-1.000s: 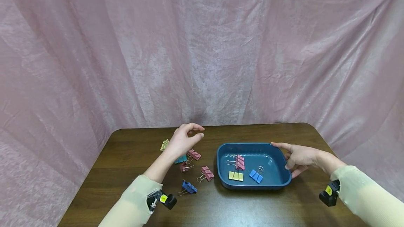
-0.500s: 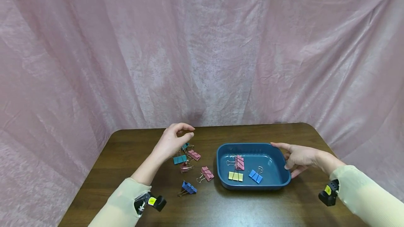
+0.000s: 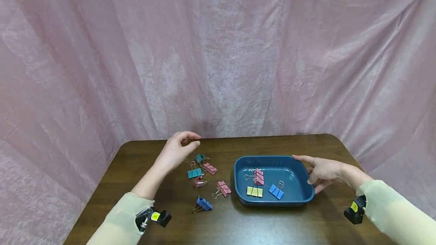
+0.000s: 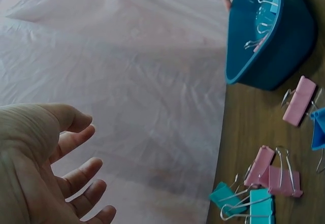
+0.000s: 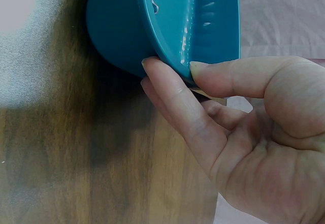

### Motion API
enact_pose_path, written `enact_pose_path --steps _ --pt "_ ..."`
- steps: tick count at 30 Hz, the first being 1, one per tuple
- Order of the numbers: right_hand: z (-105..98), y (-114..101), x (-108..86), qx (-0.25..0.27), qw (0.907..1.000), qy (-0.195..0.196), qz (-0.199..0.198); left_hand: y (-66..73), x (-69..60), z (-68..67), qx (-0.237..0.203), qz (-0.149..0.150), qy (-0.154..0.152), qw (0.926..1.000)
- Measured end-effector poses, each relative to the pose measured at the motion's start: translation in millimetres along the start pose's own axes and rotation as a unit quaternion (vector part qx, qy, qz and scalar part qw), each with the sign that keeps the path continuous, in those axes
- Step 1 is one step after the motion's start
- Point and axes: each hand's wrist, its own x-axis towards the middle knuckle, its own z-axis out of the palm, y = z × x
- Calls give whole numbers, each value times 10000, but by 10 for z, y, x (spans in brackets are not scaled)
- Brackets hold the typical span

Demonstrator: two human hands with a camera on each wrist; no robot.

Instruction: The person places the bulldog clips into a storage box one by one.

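Note:
My left hand [image 3: 172,152] hovers over the table's left part, thumb and index finger apart and nothing between them. To its right lie two teal binder clips [image 3: 194,173], pink binder clips [image 3: 209,168] and a blue binder clip [image 3: 204,203]. Beside the hand, a wire handle shows, its clip hidden behind the hand. With the thumb over the rim and fingers against the outer wall, my right hand [image 5: 269,132] grips the blue tray [image 3: 272,202] at its right end. Inside it lie a pink binder clip [image 3: 259,176], a yellow binder clip [image 3: 254,192] and another blue binder clip [image 3: 276,191].
The dark wooden table [image 3: 245,224] has rounded back corners. A pink curtain [image 3: 218,67] hangs right behind its back edge. A small black camera [image 3: 164,218] is strapped to the left wrist, and another camera [image 3: 355,211] to the right wrist.
My left hand has moved left, uncovering the teal clips and covering the yellow clip on the table. The right hand keeps its grip on the tray, which has stayed in place.

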Motion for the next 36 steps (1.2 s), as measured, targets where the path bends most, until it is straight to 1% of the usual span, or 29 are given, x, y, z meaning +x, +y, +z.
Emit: enact_pose_path --steps 4,13,17,21,26,32,36 --pt "-9 5 3 -62 10000 6 -36 -47 4 -60 83 3 54 10000" --pt "-27 32 0 -128 9998 107 -59 -173 31 -158 124 -186 78 9997" --pt "-27 37 -7 -116 9999 88 -66 -234 41 -182 102 -243 113 9996" --pt "-25 38 -18 -98 9999 40 -89 -304 58 -195 99 -366 138 9992" --pt "-32 38 -19 -114 9999 -9 -117 -408 91 -207 104 -476 110 9988" --pt "-28 37 -18 -66 9999 -32 -87 -477 114 -230 131 -516 77 9986" --pt "-18 20 -25 -29 10000 29 -13 -511 135 -232 182 -510 7 9985"
